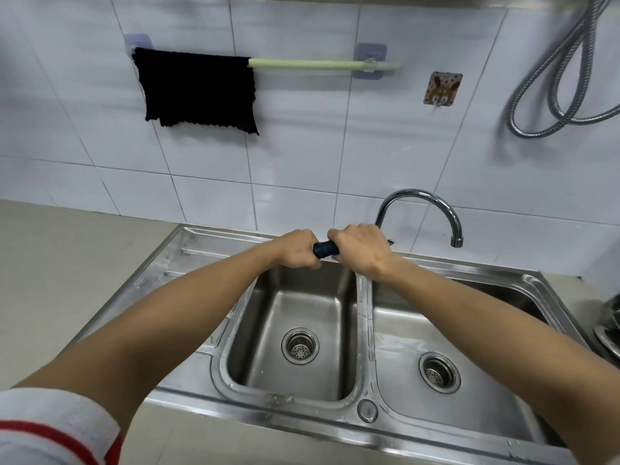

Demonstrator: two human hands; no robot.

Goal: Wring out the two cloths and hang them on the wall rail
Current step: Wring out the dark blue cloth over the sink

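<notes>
A beige surface (67,263) carries a stainless double-basin sink (188,260) with a curved faucet (432,203) at its back rim; stacked metal dishes (609,327) sit at the right edge.

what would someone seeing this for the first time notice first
Two bare hands, the left hand and the right hand, meet above the double steel sink, both clenched on a twisted dark blue cloth. Next comes the black cloth, already draped over the left end of the pale green wall rail on the white tiles.
</notes>
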